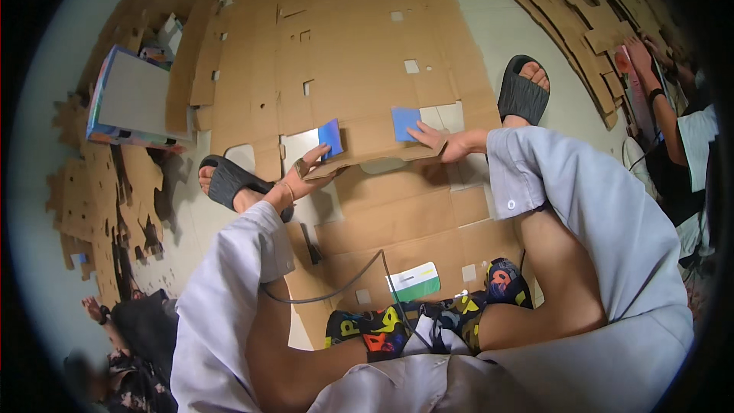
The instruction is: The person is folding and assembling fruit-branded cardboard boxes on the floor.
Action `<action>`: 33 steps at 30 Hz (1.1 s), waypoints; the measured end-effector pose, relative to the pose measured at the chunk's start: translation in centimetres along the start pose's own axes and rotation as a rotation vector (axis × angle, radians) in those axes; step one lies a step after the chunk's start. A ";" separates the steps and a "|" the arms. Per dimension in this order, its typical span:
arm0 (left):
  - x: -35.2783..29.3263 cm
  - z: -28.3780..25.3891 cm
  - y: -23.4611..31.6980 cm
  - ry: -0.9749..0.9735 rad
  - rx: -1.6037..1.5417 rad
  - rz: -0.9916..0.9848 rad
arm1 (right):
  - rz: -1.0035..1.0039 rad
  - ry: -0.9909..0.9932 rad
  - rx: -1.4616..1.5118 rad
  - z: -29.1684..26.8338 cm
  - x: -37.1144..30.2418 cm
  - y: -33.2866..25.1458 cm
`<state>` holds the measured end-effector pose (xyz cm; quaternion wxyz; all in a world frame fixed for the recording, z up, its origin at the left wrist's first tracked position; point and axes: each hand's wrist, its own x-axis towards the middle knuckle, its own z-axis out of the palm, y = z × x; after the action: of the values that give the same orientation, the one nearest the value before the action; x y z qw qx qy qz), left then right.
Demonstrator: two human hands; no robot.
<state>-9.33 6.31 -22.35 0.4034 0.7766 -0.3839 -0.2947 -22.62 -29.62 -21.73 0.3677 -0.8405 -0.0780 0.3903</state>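
Observation:
A large brown cardboard sheet [352,69] with cut-out holes and notched edges lies in front of me, and its near edge is bent up. My left hand [312,170] holds that raised edge near its left end, thumb on top and the other fingers partly hidden. Toward the right end, my right hand [447,144] grips the same edge, its lower fingers behind the board. Beside my left thumb stands a blue flap [329,138]; another blue flap [405,124] is at my right fingertips. Closer to me lies more cardboard [397,214] with a green and white label [414,281].
Stacked cardboard pieces [558,23] lie at the far right, near another person's hand [641,57]. A box with a grey face [136,95] stands at left, above torn cardboard scraps [99,191]. A black cable [329,298] loops between my legs; my sandalled feet flank the sheet.

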 end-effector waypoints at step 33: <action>3.3 -6.6 8.8 0.464 0.714 0.091 | 0.012 0.937 -0.227 -4.7 -2.0 -5.9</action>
<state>-5.70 2.84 -12.05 0.1978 0.8954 -0.3948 0.0574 -19.72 -28.90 -14.50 0.2670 -0.9611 0.0588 -0.0395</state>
